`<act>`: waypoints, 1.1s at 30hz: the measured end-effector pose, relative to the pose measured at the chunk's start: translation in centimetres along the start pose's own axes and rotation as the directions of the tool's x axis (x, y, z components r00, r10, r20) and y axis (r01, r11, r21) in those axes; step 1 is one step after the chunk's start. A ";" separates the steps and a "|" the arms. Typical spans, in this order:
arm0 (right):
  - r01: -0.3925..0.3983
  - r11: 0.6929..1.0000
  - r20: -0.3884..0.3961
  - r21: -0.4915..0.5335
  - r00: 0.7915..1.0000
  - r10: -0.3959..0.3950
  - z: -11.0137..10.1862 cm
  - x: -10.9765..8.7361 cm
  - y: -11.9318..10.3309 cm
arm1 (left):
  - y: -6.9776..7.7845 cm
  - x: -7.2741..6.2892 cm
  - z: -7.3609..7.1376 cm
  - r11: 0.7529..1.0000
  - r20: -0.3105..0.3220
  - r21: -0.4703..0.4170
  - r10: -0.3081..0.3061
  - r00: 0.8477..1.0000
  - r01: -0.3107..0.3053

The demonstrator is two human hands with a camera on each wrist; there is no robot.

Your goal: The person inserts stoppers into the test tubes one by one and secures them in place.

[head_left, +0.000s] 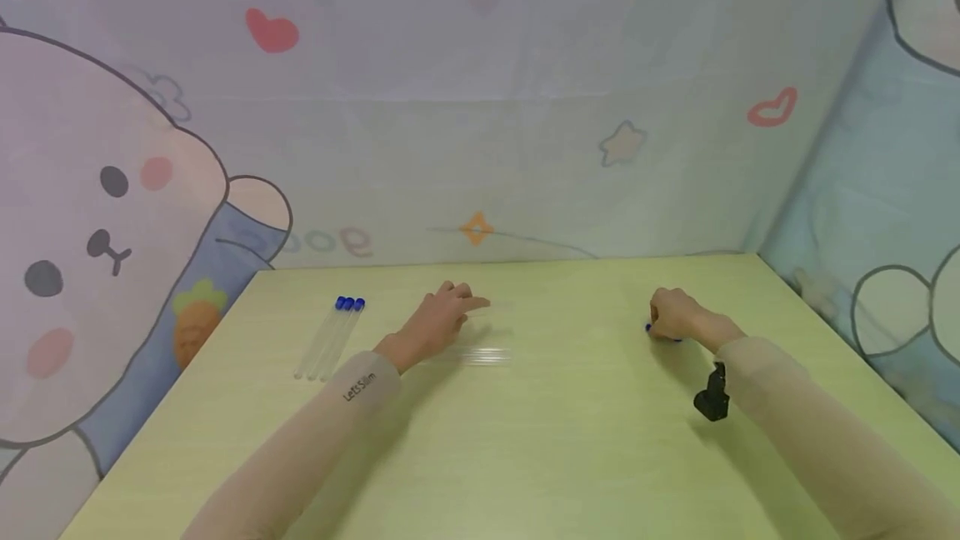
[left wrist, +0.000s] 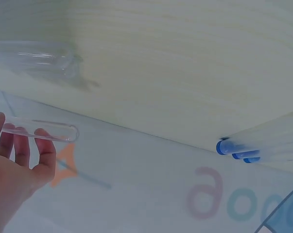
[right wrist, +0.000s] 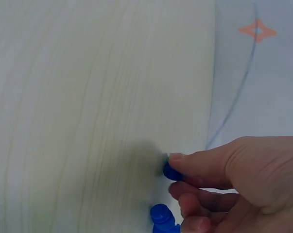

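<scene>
My left hand is above the table, left of centre, and holds a clear test tube between thumb and fingers. The tube's rounded end points out past the fingertips in the left wrist view. Just below that hand, more clear tubes lie on the table without caps. At the right, my right hand pinches a small blue cap between thumb and forefinger. Further blue caps lie on the table beside its curled fingers, partly cut off by the frame's lower edge.
Three test tubes with blue caps lie side by side at the table's left, caps toward the back. A printed cloth hangs behind the table. A black mount hangs beneath the right wrist.
</scene>
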State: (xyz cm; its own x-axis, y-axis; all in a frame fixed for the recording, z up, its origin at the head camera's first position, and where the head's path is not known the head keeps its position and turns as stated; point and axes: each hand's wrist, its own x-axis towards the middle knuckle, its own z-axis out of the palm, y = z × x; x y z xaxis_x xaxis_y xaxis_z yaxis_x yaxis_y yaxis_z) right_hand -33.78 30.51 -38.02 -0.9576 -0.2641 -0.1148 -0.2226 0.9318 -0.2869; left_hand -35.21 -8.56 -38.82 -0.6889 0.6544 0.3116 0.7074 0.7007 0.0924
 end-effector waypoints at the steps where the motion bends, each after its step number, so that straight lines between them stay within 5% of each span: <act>1: 0.011 1.000 -0.014 0.013 1.000 -0.011 0.1 -0.1 0.1 | 0.0 0.0 0.0 1.000 -0.001 0.003 0.001 1.000 -0.001; 7: 0.080 0.989 -0.109 0.127 0.992 -0.066 0.0 0.2 -0.5 | 0.1 0.0 0.1 1.000 -0.011 0.019 -0.009 1.000 0.009; 13: 0.116 0.937 -0.172 0.329 0.983 -0.061 -0.3 0.7 -2.5 | 0.2 0.0 0.3 1.000 -0.010 0.020 -0.016 1.000 0.016; 22: 0.106 0.817 -0.168 0.567 0.986 -0.011 0.0 1.5 -4.8 | 0.5 0.1 0.6 1.000 -0.003 0.019 -0.011 1.000 0.012; 33: 0.095 0.632 -0.126 0.769 0.992 0.005 1.1 3.1 -7.5 | 0.6 0.4 0.2 1.000 -0.028 0.013 -0.016 0.999 0.016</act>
State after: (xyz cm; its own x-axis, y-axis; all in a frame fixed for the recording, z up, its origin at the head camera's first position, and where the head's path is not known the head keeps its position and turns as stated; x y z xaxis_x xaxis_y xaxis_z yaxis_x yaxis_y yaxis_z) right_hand -34.85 22.48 -37.30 -0.9742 -0.2258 0.0047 -0.0907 0.3720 -0.9238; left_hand -35.15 -7.79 -38.86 -0.6951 0.6352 0.3367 0.6943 0.7146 0.0852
